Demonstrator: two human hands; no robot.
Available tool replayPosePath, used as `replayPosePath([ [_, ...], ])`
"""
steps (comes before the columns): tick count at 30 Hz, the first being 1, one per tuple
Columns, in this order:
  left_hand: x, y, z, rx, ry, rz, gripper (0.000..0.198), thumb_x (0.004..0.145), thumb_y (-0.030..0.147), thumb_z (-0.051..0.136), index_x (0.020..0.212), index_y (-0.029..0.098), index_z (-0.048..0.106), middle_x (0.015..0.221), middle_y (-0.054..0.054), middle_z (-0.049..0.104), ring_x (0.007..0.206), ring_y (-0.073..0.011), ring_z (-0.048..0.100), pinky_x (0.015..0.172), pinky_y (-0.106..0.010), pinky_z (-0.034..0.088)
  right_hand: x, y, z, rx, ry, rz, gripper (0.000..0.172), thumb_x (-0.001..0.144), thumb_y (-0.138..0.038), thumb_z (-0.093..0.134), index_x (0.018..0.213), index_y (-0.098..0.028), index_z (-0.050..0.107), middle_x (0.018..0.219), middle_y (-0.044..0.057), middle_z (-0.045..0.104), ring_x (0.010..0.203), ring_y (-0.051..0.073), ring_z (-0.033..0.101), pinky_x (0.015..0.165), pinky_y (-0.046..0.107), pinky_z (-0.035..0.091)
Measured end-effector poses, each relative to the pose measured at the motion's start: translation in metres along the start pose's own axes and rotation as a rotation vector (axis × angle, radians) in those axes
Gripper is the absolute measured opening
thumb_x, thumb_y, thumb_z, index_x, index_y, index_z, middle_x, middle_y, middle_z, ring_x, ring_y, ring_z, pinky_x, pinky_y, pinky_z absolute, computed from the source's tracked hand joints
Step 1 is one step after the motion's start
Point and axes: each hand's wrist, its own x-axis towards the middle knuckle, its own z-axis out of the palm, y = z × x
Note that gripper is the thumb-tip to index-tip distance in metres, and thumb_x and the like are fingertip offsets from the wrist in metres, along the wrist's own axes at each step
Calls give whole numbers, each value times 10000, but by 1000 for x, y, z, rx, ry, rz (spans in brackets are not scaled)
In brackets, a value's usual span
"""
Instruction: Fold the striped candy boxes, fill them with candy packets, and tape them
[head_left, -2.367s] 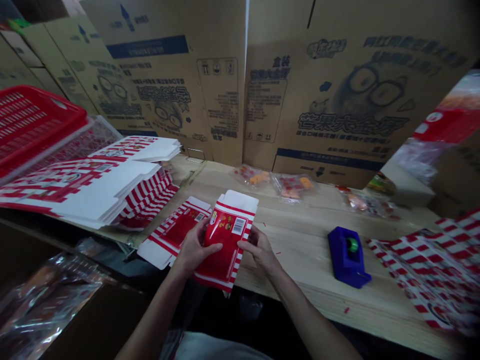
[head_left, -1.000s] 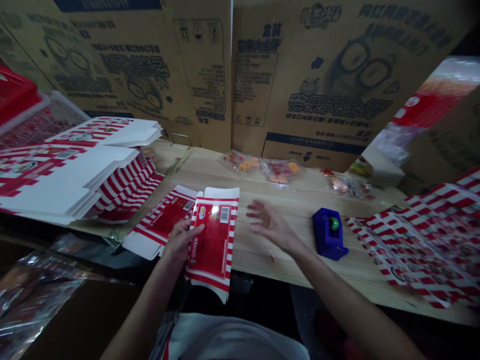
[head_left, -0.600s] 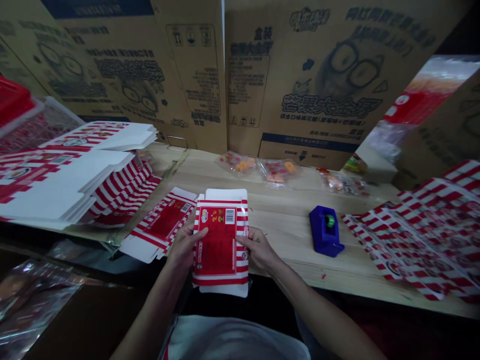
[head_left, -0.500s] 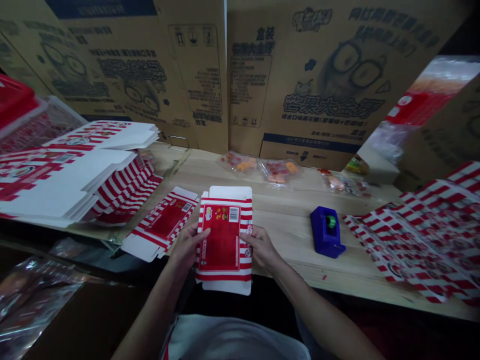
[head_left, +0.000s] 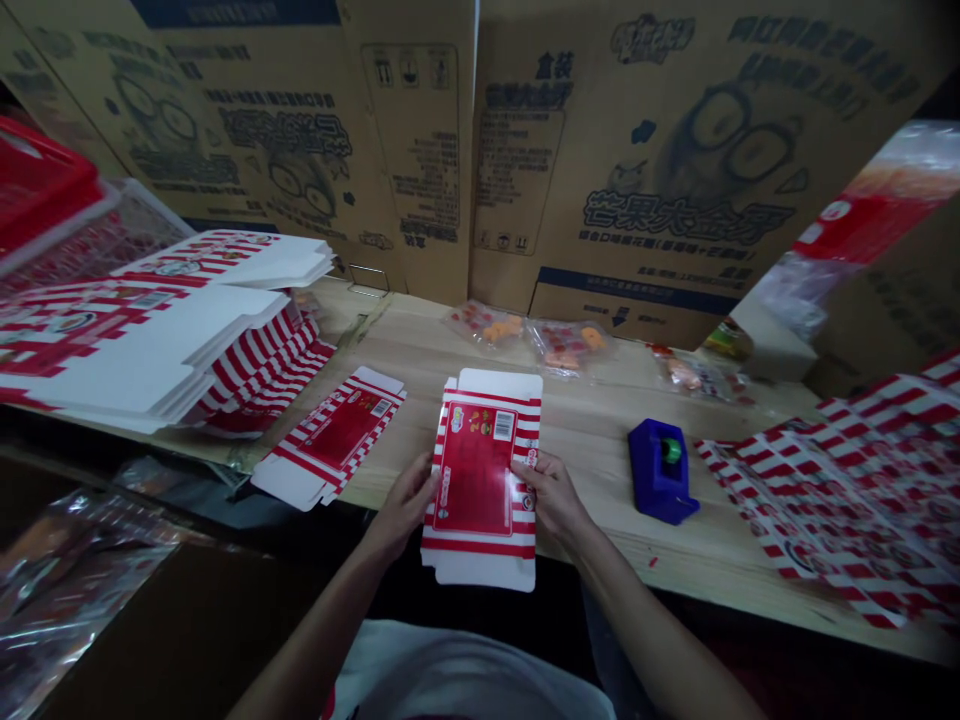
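Note:
A flat red-and-white striped carton (head_left: 480, 480), its white end flaps sticking out at top and bottom, is held between my two hands above the table's front edge. My left hand (head_left: 407, 508) is closed on the left side, thumb at the edge and fingers mostly hidden. On the opposite side my right hand (head_left: 556, 497) pinches the carton, thumb on its front face and the other fingers behind. Left of my hands lies another flat striped carton (head_left: 337, 435) on the wooden table (head_left: 592, 420).
Stacked flat cartons (head_left: 142, 350) fill the table's left. A blue tape dispenser (head_left: 660, 470) stands right of my hands, near striped cartons (head_left: 847, 490). Clear snack packets (head_left: 566, 345) lie before tall cardboard boxes (head_left: 637, 180). A red basket (head_left: 45, 190) is far left.
The view has swung slightly left, so the surroundings sit farther right. The held carton and both hands have shifted right; my left thumb has slid from the carton's face to its edge.

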Motion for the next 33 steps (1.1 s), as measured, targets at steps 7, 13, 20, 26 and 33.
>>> replayPosePath([
  [7,29,-2,4,-165,122,43,368,670,369,775,934,135,670,771,-43,735,633,-187,682,617,-281,531,-33,22,-6,1,-109,140,294,655,-358,808,842,-149,718,771,60,730,647,193,672,669,318,526],
  [13,16,-20,8,-170,118,-15,370,684,383,768,947,140,676,775,-44,740,646,-193,689,617,-283,526,-31,13,-16,-80,21,93,298,722,-440,752,782,-155,688,713,34,699,653,165,643,623,269,503],
  [20,6,-37,7,-71,36,-6,463,754,389,711,1149,171,609,874,-64,750,709,-221,704,657,-314,548,-18,26,-27,-163,169,-47,308,636,-375,799,798,-164,643,732,30,691,651,168,638,641,293,530],
  [26,3,-41,6,21,12,56,557,787,371,677,1300,202,540,1224,-92,655,1065,-250,638,874,-318,522,-27,39,-39,-343,159,-205,516,729,-366,730,1194,-248,542,1119,61,627,819,169,658,732,313,559],
  [33,5,-43,4,90,6,-56,499,737,400,717,1188,199,648,1177,-80,676,966,-245,659,804,-322,540,-29,39,-53,-533,96,-257,377,837,-394,624,1176,-233,650,1137,73,660,989,217,631,862,358,519],
])
